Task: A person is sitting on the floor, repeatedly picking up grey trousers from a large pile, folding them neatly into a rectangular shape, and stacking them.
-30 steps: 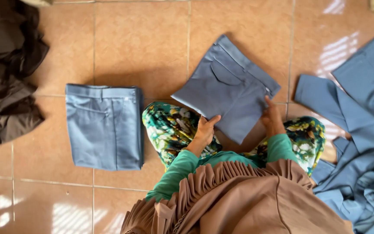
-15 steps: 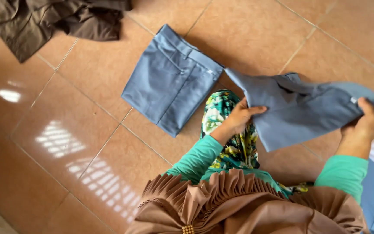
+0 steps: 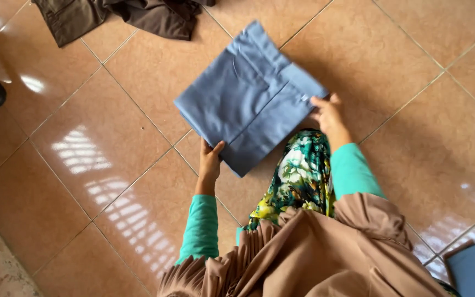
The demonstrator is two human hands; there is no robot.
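The folded blue-grey trousers (image 3: 251,99) are lying flat on the tiled floor (image 3: 111,137), just beyond the person's knees. The left hand (image 3: 210,159) is gripping the near left edge of the fold, thumb on top. The right hand (image 3: 330,114) is pinching the right corner by the waistband, fingers curled onto the cloth. A heap of dark brown clothing (image 3: 127,14) is sitting at the far left, well apart. Another blue garment (image 3: 474,272) is peeking in at the near right corner.
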